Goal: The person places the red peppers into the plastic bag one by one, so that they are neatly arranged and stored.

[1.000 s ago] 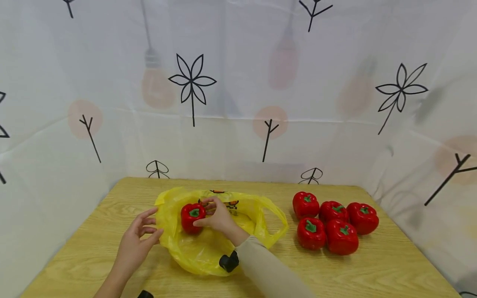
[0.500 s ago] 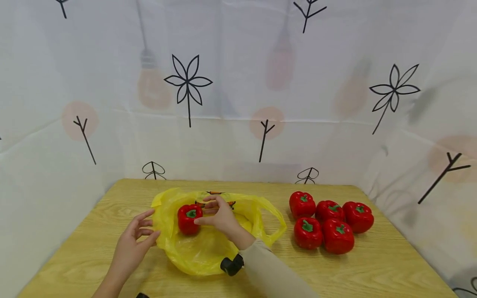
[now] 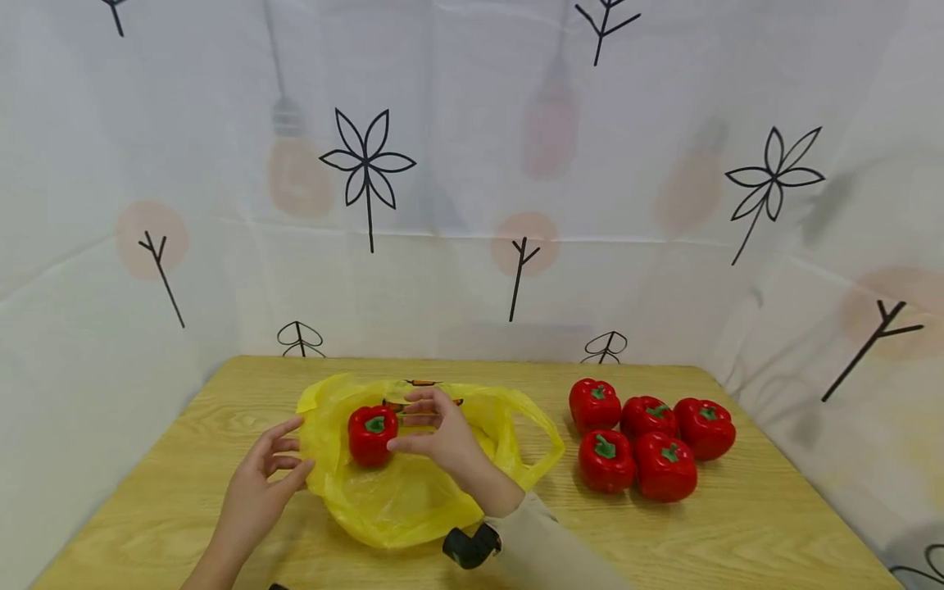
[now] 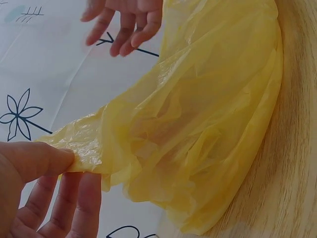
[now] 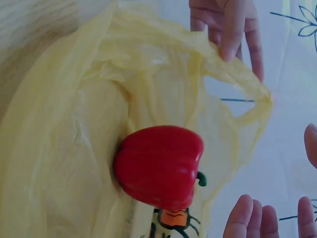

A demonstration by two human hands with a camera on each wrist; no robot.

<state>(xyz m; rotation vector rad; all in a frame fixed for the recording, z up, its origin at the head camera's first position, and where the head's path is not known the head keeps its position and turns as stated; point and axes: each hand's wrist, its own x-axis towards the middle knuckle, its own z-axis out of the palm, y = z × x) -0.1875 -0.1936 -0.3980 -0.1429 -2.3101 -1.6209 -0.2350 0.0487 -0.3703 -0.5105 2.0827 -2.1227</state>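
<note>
A yellow plastic bag (image 3: 391, 508) lies on the table with its mouth spread wide. My left hand (image 3: 254, 492) pinches the bag's left edge between thumb and fingers, seen close up in the left wrist view as thin, crumpled plastic (image 4: 198, 114). Inside the bag sits one red bell pepper (image 3: 367, 447) with a green stem; its side shows in the right wrist view (image 5: 161, 166). My right hand (image 3: 446, 438) hovers just right of this pepper over the bag, fingers spread apart from it. In the right wrist view, its fingertips (image 5: 240, 218) stand clear of the pepper.
Several more red bell peppers (image 3: 666, 467) are grouped on the right side of the wooden table (image 3: 760, 516). The bag's looped handle (image 3: 546, 447) reaches toward them. A white patterned curtain (image 3: 472, 287) hangs behind the table.
My right hand has loosened from the red bell pepper in the bag and drawn slightly to the right. The left hand keeps its pinch on the bag. The head view has shifted a little.
</note>
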